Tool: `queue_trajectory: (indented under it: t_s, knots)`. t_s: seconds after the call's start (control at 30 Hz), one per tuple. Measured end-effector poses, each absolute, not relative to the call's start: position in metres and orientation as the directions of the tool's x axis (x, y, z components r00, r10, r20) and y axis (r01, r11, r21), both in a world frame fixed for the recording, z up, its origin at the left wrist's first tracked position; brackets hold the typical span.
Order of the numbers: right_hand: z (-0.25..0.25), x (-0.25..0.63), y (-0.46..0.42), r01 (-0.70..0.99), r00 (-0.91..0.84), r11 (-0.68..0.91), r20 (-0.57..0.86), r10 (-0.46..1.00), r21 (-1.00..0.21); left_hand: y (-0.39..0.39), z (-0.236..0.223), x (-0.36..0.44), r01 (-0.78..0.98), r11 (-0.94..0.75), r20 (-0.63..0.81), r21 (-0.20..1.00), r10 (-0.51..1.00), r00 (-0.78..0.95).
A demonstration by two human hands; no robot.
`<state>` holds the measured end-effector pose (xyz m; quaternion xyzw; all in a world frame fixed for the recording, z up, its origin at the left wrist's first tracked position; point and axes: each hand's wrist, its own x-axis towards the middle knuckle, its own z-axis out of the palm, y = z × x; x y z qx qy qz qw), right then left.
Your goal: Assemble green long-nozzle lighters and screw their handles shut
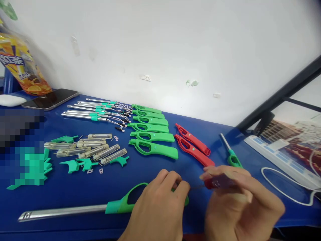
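Observation:
My left hand is wrapped round the handle of a green long-necked lighter, which lies on the blue table with its metal tube pointing left. In my right hand is a screwdriver with a dark red handle. Its thin shaft points left, toward the lighter's handle end by my left fingers. Whether the tip touches the lighter is hidden. Beyond my hands, several green handle shells lie stacked in a row, with two red handle shells to their right.
Metal tubes with wires lie at the back left. Clear fuel tanks and teal triggers lie in front of them. Another green lighter, a power strip and a white cable are at right. A phone and drink pouch stand far left.

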<state>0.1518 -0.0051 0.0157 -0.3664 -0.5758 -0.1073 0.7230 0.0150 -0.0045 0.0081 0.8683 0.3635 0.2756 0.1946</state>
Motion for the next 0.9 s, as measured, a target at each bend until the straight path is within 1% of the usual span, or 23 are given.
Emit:
queue_trajectory:
  t_s: [0.13,0.23,0.33,0.47,0.63,0.67,0.8,0.9]
  knots:
    - [0.018,0.144,-0.007,0.561,0.378,0.676,0.874,0.305,-0.478,-0.005,0.009,0.016,0.530,-0.665,0.332,0.526,0.734,0.592]
    - [0.017,0.145,-0.007,0.539,0.399,0.712,0.881,0.255,-0.450,-0.005,0.008,0.017,0.533,-0.655,0.320,0.536,0.742,0.589]
    - [0.014,0.151,-0.006,0.560,0.395,0.712,0.892,0.220,-0.423,-0.006,0.007,0.017,0.529,-0.656,0.316,0.539,0.739,0.595]
    - [0.014,0.149,-0.008,0.573,0.373,0.688,0.889,0.266,-0.446,-0.007,0.007,0.018,0.526,-0.652,0.332,0.546,0.745,0.579]
    - [0.016,0.140,-0.011,0.563,0.444,0.623,0.835,0.326,-0.543,-0.005,0.009,0.019,0.514,-0.687,0.408,0.515,0.723,0.557]
    - [0.016,0.141,-0.010,0.559,0.434,0.633,0.839,0.327,-0.536,-0.004,0.009,0.019,0.517,-0.687,0.407,0.510,0.723,0.559]
    - [0.016,0.151,-0.007,0.554,0.348,0.731,0.909,0.231,-0.398,-0.003,0.012,0.018,0.528,-0.713,0.375,0.461,0.696,0.613]
    - [0.014,0.152,-0.006,0.568,0.369,0.716,0.903,0.220,-0.406,-0.003,0.013,0.018,0.528,-0.719,0.397,0.451,0.692,0.603]
